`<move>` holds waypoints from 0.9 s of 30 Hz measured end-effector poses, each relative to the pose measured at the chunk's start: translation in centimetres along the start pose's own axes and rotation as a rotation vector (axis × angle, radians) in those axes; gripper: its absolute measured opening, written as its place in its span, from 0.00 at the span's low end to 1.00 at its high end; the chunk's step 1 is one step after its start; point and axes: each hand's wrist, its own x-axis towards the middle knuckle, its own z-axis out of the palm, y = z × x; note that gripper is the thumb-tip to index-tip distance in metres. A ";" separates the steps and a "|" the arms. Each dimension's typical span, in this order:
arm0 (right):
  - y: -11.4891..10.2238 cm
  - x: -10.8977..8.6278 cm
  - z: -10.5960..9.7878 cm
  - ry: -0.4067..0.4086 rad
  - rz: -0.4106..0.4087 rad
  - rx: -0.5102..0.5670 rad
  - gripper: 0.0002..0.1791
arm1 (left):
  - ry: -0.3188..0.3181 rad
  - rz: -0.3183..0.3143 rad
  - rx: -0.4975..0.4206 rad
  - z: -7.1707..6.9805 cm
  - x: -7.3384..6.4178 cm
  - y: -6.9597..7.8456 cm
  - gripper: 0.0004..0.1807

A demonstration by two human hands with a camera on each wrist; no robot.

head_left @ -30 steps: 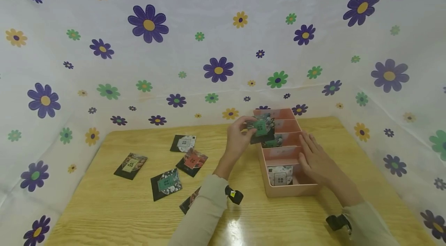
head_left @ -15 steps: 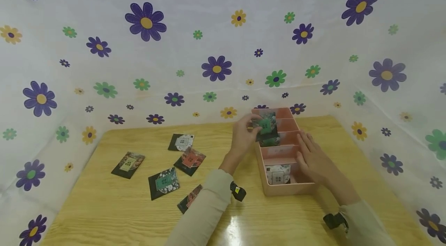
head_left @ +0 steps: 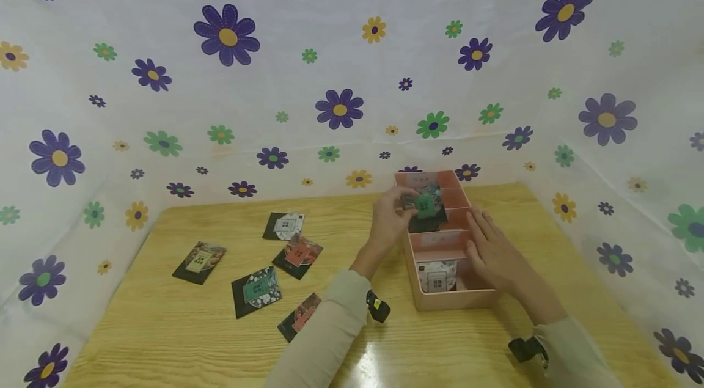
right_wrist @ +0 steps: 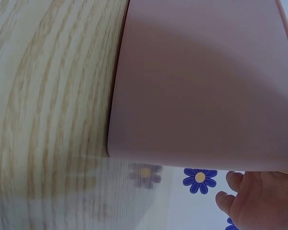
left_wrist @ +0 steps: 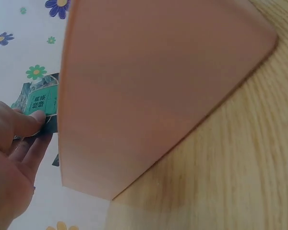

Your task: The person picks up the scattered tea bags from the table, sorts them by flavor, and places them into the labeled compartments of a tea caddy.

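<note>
Green-labelled flat black packet (head_left: 429, 211) is pinched by thumb and fingers of the left hand (head_left: 389, 218) over a pink divided plastic box (head_left: 459, 300), near its left rim. The right rim is touched by extended fingers of the right hand (head_left: 503, 256). Loose dark packets (head_left: 257, 291) are kept apart leftward by yellow wooden table (head_left: 148, 327).

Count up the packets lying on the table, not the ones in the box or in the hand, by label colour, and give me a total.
Red-labelled packets: 2
Yellow-labelled packet: 1
White-labelled packet: 1
Green-labelled packet: 1
Total: 5
</note>
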 end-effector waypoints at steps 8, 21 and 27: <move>0.1 -0.2 0.4 -0.003 0.000 0.006 0.35 | -0.077 0.029 0.091 0.1 -1.2 -0.5 0.18; 0.1 -0.1 0.5 -0.002 0.002 0.016 0.35 | -0.151 -0.011 0.093 -0.4 -1.7 -0.8 0.18; 0.0 -0.1 0.5 0.027 -0.011 0.016 0.34 | -0.143 0.054 0.153 -0.6 -1.7 -0.9 0.17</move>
